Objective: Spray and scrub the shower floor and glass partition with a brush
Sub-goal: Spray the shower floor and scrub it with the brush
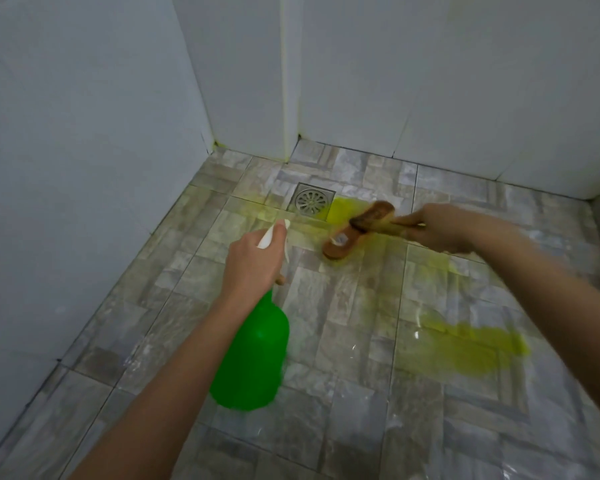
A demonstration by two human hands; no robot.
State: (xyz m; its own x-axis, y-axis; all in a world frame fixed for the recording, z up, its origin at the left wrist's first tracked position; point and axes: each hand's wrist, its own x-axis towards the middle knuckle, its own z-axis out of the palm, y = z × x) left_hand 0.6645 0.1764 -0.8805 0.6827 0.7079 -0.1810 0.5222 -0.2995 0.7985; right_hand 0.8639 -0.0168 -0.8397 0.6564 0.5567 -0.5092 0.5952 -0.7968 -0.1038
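Left hand (252, 263) gripping green spray bottle (253, 355), right hand (437, 228) gripping brush (355, 228) on wet floor (343, 341) beside drain (311, 201).

Head cam, wide-angle, faces fwd + down onto shower floor (343, 306), close; single view.

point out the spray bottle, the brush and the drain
green plastic spray bottle (253, 358), head view, its body
brown wooden scrub brush (342, 242), head view, its wooden back
square metal floor drain (311, 201), head view, its round grate
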